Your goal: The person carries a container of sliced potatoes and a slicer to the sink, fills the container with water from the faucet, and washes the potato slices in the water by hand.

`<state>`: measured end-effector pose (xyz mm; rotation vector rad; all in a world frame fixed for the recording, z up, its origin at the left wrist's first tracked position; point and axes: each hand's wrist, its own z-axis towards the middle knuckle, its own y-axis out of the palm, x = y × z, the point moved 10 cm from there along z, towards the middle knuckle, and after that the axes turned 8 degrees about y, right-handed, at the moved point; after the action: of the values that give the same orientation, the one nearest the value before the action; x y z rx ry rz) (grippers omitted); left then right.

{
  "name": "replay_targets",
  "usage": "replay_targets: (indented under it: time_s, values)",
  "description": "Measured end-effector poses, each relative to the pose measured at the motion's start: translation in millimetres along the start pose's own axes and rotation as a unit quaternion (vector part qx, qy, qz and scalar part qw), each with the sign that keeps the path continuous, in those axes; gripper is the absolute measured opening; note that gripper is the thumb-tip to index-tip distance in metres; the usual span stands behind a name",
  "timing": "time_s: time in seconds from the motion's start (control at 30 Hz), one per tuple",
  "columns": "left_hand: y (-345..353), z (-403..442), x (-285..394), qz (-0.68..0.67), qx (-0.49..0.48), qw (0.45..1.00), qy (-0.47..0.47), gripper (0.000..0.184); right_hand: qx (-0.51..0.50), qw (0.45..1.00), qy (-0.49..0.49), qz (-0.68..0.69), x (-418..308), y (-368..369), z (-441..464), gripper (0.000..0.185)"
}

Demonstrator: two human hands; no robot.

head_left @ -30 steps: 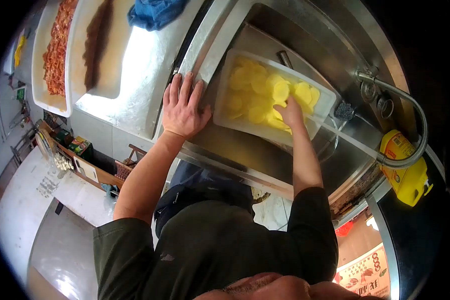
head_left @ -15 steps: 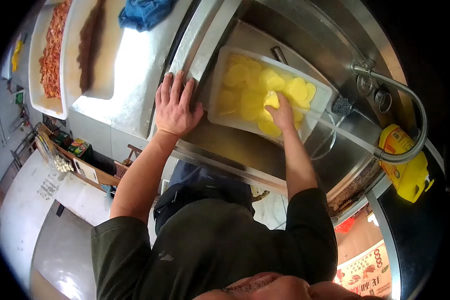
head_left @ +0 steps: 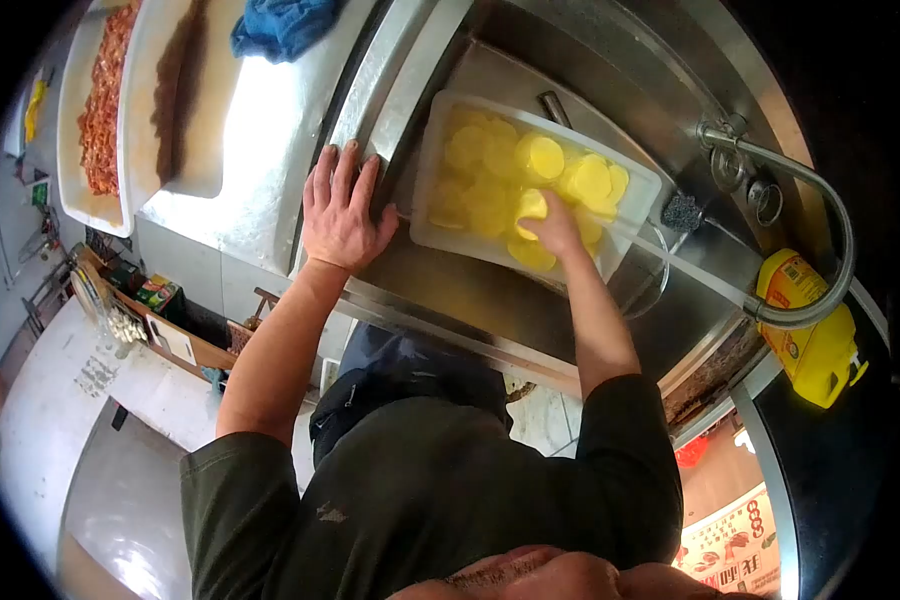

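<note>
A white plastic tub (head_left: 432, 235) stands in the metal sink (head_left: 440, 295), filled with water and yellow round slices (head_left: 485, 200) that look like potato. My right hand (head_left: 560, 230) dips into the tub, with thumb and fingers closed on a potato slice (head_left: 532, 207); whether more slices are under it I cannot tell. My left hand (head_left: 343, 225) lies flat on the sink's left metal edge, fingers apart, holding nothing. From the curved tap (head_left: 835, 190) a stream of water (head_left: 675, 258) runs into the tub's right side, close to my right hand.
A yellow bottle (head_left: 808, 325) stands right of the sink beneath the tap. A steel scourer (head_left: 682, 212) sits beyond the tub's right end. On the left counter are a tray of reddish chopped meat (head_left: 105, 110), another white tray (head_left: 202, 170) and a blue cloth (head_left: 285, 25).
My right hand has shifted slightly left in the tub, still closed on a potato slice. Some slices in the water have moved apart. My left hand remains on the sink edge.
</note>
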<state>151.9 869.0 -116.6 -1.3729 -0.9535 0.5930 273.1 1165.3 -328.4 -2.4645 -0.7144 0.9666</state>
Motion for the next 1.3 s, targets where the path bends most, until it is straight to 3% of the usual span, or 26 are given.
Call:
replay_targets:
  time_s: [0.1, 0.13, 0.23, 0.33, 0.43, 0.57, 0.67, 0.77, 0.87, 0.93, 1.0, 1.07, 1.17, 1.3]
  values:
    - [-5, 2, 2, 0.008, 0.014, 1.000, 0.004, 0.063, -0.093, 0.986, 0.003, -0.142, -8, 31, -6, 0.068]
    - [-6, 2, 3, 0.006, 0.015, 1.000, 0.005, 0.063, -0.055, 0.987, -0.048, -0.143, -10, 36, -4, 0.062]
    - [0, 0, 0, -0.001, 0.000, 1.000, -0.002, 0.065, -0.020, 0.996, 0.000, -0.089, -4, 18, 13, 0.053]
    - [3, -1, -3, -0.009, -0.001, 1.000, -0.001, 0.066, 0.097, 0.984, 0.145, -0.042, 10, -30, 18, 0.050]
    - [3, -1, -3, -0.012, 0.000, 1.000, 0.000, 0.065, 0.128, 0.981, 0.149, 0.004, 25, -38, 19, 0.050]
    - [2, 0, -3, -0.009, -0.004, 1.000, -0.003, 0.065, 0.032, 0.983, 0.046, 0.176, 30, -18, 14, 0.046]
    - [2, 0, -2, -0.010, -0.004, 1.000, -0.001, 0.066, -0.050, 0.991, 0.043, 0.113, 26, -3, 7, 0.039]
    - [2, 0, -3, -0.010, 0.000, 1.000, 0.001, 0.066, 0.037, 0.997, 0.032, 0.054, 2, -26, -3, 0.034]
    - [2, 0, -2, -0.006, -0.001, 1.000, 0.001, 0.066, 0.183, 0.980, 0.074, -0.019, 32, -58, 1, 0.040]
    - [2, -1, -2, -0.007, -0.003, 1.000, -0.001, 0.066, 0.221, 0.963, 0.053, -0.145, 44, -76, -2, 0.046]
    - [-1, 2, -1, -0.002, 0.007, 1.000, 0.001, 0.064, 0.288, 0.941, 0.056, -0.167, 47, -92, -5, 0.052]
    - [-5, 2, 1, 0.008, 0.023, 1.000, 0.004, 0.061, 0.379, 0.918, 0.084, -0.085, 31, -111, -17, 0.062]
    - [-6, 2, 1, 0.006, 0.024, 1.000, 0.002, 0.061, 0.358, 0.890, 0.107, -0.261, -2, -63, 2, 0.074]
    - [-7, 2, 5, 0.003, 0.029, 1.000, 0.009, 0.060, 0.234, 0.917, -0.001, -0.323, -28, -16, 12, 0.078]
